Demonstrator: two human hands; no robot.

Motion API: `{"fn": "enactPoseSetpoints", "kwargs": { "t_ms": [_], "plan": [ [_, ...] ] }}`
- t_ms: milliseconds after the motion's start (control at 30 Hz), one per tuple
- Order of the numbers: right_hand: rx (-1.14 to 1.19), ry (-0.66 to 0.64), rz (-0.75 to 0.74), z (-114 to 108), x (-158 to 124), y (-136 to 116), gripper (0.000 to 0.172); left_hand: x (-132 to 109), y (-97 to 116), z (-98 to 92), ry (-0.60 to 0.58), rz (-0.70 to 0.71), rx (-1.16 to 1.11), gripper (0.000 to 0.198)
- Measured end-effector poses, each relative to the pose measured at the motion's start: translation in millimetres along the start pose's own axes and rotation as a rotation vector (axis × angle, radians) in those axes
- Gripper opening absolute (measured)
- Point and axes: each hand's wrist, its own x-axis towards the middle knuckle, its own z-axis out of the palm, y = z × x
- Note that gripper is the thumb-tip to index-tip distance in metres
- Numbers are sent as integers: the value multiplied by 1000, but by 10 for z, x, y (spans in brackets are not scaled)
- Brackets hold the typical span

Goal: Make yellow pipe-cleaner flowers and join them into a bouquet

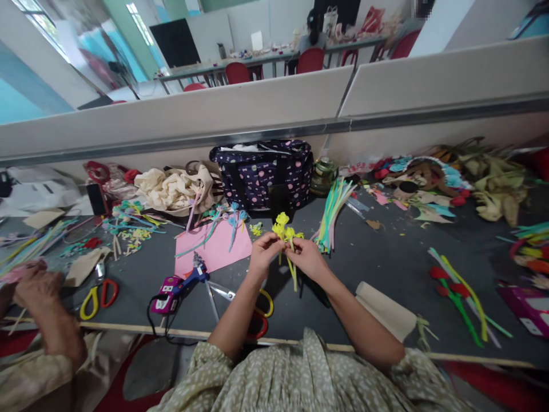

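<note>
Both hands pinch a small bunch of yellow pipe-cleaner flowers (283, 232) above the grey table (386, 269) — left hand (262, 254) at the blooms, right hand (306, 257) on the stems. Light, bendable, easily crushed — probably best gripped low on the stems.

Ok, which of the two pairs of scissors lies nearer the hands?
The pair beside the glue gun, just below the left hand and right hand holding the yellow flowers; the other pair lies far left by the co-worker's hand.
</note>
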Motion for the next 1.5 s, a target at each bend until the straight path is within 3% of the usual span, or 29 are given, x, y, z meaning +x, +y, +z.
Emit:
{"fn": "enactPoseSetpoints", "kwargs": {
  "t_ms": [133, 233, 400, 533, 667, 967, 1300, 1500],
  "plan": [
    [-95, 17, -11, -35, -6, -33, 20, -13, 6, 17, -51, -16, 27, 21],
    [-55, 25, -20, -38, 2, -4, 17, -3, -1, 19, -21, -20, 2, 23],
    [209, 4, 72, -25, 31, 76, 21, 57, -38, 2, 81, 10, -30, 27],
    [455, 10, 166, -18, 77, 81, 30, 121, -83, -29, 97, 43, -24, 29],
    [604, 42, 166, 23, 140, 89, 37, 167, -171, -61, 101, 91, 1, 29],
    [619, 168, 123, 174, 184, 92, 36, 91, -281, -23, 40, 71, -63, 39],
    [604, 249, 53, 183, 44, 28, 35, -151, -187, -49, -103, 30, 61, 35],
    [579, 268, 50, 156, 13, 14, 34, -167, -225, -52, -125, -16, 78, 37]
  ]
}}
